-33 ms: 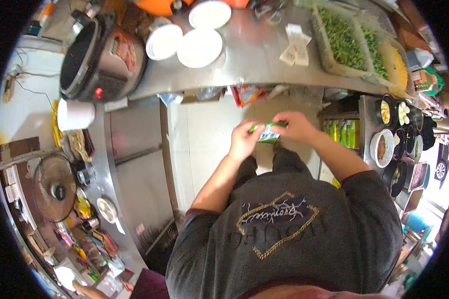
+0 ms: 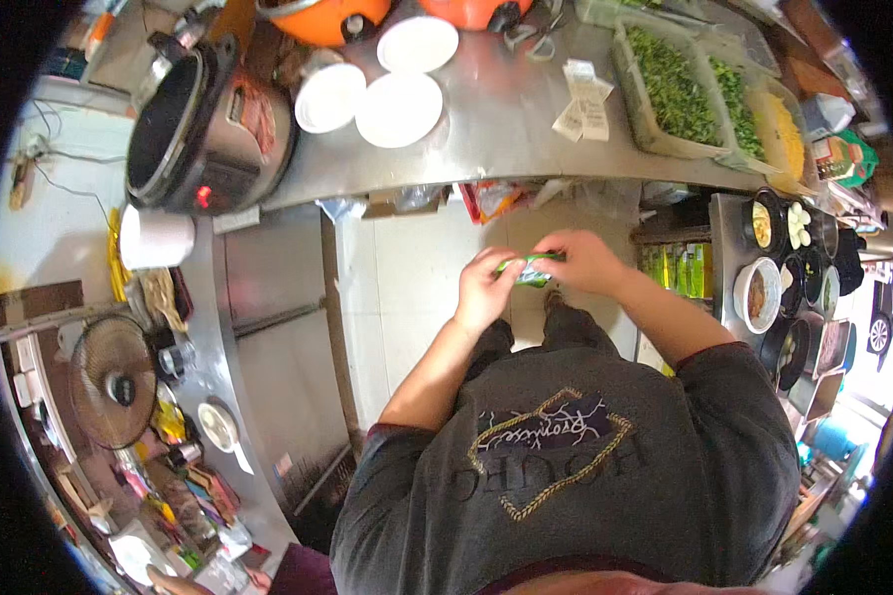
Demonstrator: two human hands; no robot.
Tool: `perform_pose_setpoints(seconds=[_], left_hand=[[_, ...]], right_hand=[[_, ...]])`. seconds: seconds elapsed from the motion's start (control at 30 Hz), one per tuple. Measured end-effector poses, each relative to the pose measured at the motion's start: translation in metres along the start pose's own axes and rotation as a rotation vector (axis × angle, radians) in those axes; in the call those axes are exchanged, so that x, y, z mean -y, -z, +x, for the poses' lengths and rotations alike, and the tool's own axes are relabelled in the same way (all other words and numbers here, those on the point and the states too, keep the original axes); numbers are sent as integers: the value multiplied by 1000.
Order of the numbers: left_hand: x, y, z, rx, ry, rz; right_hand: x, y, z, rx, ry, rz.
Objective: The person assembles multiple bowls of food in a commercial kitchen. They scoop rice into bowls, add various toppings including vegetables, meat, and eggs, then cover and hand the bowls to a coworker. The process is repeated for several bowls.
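Observation:
A small green-and-white packet (image 2: pixel 534 270) is held in front of my body, above the floor. My left hand (image 2: pixel 484 288) pinches its left end, with the thumb on top. At the other end, my right hand (image 2: pixel 580 262) has its fingers closed on the packet's edge. The packet is partly covered by the fingers, so I cannot tell whether it is torn. Beyond my hands runs a steel counter (image 2: pixel 506 129) bearing three white plates (image 2: pixel 399 107), paper slips (image 2: pixel 582 101) and clear tubs of chopped greens (image 2: pixel 670 89).
A large dark cooker (image 2: pixel 208 129) stands at the far left. Along the right side are bowls of food (image 2: pixel 759 295) and green packets (image 2: pixel 680 270) on a shelf. A fan (image 2: pixel 114 382) is on the left. Another person's hand and dark red sleeve (image 2: pixel 313 575) show at the lower left.
The view has shifted slightly, showing more of the orange pots at the back. The packet looks tilted and less of its face shows; both hands still hold it.

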State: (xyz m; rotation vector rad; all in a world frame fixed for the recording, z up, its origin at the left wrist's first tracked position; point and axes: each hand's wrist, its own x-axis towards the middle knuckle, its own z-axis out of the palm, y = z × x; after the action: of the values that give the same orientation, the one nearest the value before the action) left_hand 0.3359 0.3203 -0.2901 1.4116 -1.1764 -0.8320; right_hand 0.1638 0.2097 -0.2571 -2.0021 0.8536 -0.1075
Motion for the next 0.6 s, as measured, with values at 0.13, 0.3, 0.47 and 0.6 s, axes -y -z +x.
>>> perform_pose_setpoints(seconds=[0.13, 0.3, 0.47, 0.6], left_hand=[[-26, 22, -3, -82, -100, 152], [-26, 38, 4, -174, -245, 240], [-26, 34, 31, -257, -140, 131], [-27, 36, 69, -103, 283, -214]], right_hand=[[52, -10, 2, -176, 174, -197], [66, -7, 8, -226, 123, -134], [61, 24, 32, -192, 236, -135], [53, 55, 71, -110, 361, -144]])
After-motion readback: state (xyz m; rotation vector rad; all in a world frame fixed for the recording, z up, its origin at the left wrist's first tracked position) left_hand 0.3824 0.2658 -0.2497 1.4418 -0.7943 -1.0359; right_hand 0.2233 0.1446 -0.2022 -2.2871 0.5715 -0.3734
